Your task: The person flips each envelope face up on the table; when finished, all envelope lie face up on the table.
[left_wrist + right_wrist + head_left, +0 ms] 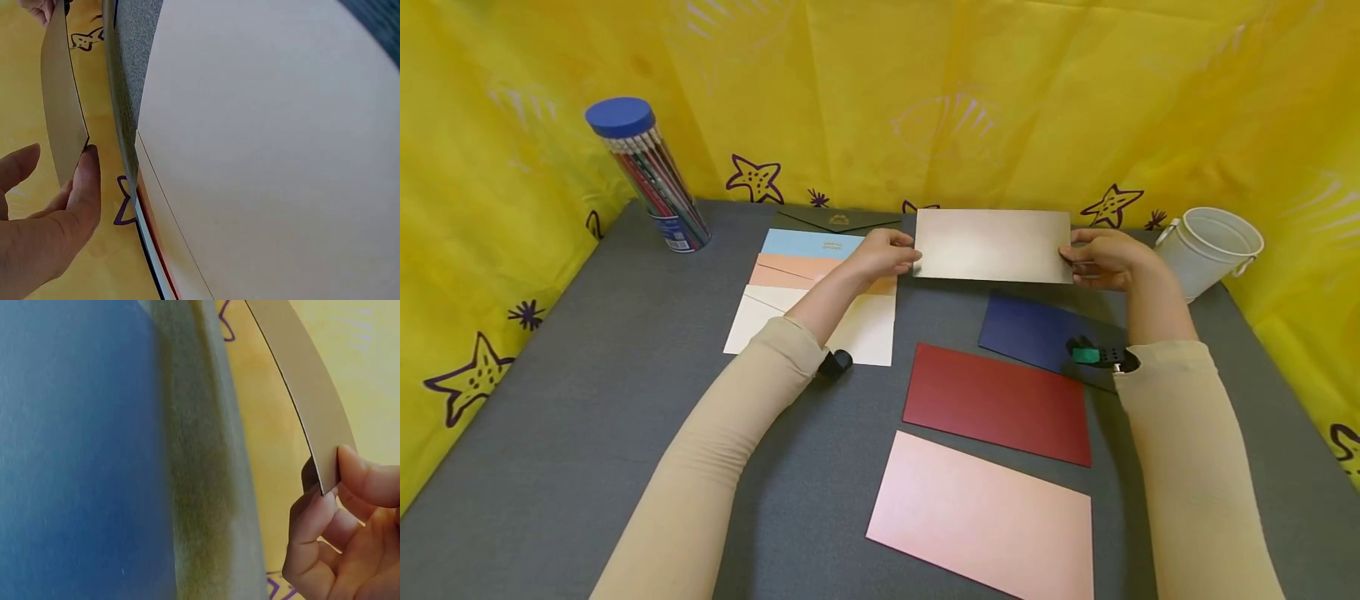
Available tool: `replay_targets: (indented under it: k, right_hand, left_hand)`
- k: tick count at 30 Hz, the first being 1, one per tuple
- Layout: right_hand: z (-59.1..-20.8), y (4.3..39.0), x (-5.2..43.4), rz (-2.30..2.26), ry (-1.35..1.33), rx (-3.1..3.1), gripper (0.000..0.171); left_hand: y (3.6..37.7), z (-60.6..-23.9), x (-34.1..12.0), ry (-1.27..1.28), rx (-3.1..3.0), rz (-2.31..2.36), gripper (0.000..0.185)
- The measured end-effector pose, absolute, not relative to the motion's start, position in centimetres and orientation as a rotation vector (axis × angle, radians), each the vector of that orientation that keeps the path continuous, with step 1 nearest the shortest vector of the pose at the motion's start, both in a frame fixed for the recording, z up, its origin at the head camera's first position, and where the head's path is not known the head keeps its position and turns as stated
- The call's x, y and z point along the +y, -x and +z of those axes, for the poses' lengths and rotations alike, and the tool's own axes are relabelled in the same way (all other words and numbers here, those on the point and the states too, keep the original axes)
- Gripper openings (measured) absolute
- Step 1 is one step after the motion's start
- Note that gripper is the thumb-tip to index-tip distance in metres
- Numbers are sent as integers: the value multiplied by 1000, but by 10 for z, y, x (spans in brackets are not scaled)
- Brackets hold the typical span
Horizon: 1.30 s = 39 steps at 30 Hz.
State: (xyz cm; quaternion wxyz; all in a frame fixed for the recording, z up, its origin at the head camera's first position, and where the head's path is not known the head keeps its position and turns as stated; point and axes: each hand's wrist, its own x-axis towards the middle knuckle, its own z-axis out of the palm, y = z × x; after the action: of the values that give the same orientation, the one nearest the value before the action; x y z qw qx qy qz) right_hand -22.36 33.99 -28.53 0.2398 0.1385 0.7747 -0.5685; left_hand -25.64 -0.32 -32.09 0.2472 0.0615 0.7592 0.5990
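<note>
At the bottom of the frame, a pink sheet (981,517) was laid flat on the grey table (587,375), with a red sheet (997,404) beyond it, then a navy sheet (1030,333) partly hidden by the right wrist gear (1105,357). Left of centre, four were overlapped: white envelope (861,333), peach envelope (782,271), light blue one (790,242), dark green envelope (805,220). Right of top centre, a champagne sheet (992,246) was held up, its right edge pinched between thumb and fingers of the right hand (1105,257), its left edge gripped by the bent fingers of the left hand (883,252); whether that thumb was pressed down couldn't be told.

Honestly, a drop onto the navy sheet could be caused by either grip being slackened, since only the short edges were held. The white envelope could be nudged by the left wrist gear (835,365).

Counted up: eight flat pieces (one held, three right, four overlapped), one pencil tube (662,196) upper left, one white bucket (1210,250) upper right, one yellow curtain (850,100) behind.
</note>
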Motion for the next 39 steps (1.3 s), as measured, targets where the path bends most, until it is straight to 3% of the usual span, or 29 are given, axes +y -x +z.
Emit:
replay_targets:
  k: [10, 15, 39]
  right_hand:
    - [-283, 225, 327, -1634, -360, 2092, 19]
    - [-284, 224, 327, -1789, -373, 2039, 12]
    - [-298, 221, 335, -2087, -223, 1886, 25]
  left_hand:
    - [261, -322, -9, -80, 2137, 1785, 31]
    - [263, -321, -12, -86, 2163, 1839, 31]
    - [260, -320, -16, -39, 2114, 2031, 21]
